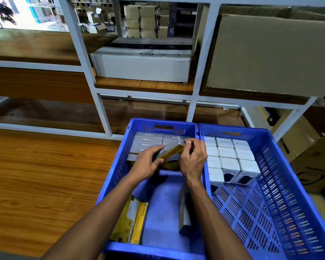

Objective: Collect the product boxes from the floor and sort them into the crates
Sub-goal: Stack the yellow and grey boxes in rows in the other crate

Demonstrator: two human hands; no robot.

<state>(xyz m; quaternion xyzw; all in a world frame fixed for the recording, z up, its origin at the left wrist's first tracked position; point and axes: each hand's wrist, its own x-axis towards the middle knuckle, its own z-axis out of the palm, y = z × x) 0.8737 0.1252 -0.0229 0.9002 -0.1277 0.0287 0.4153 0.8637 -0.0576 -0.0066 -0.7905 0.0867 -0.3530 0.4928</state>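
Two blue plastic crates stand side by side on the wooden floor. In the left crate [113, 177], both hands hold a grey-and-yellow product box [172, 153], tilted, just in front of a row of grey boxes [146, 142] packed at the far end. My left hand [146, 164] grips its left end; my right hand [192, 158] pinches its upper right corner. A yellow box [131, 222] lies at the crate's near left, and a grey box [184, 218] lies on the crate floor between my forearms. The right crate [270, 212] holds rows of white boxes [229, 158] at its far end.
A white metal shelving rack [201, 72] rises right behind the crates, with a white carton [141, 66] and a large cardboard carton [270, 57] on its shelves. More cardboard cartons [311, 158] stand to the right of the crates. Wooden floor [36, 184] spreads to the left.
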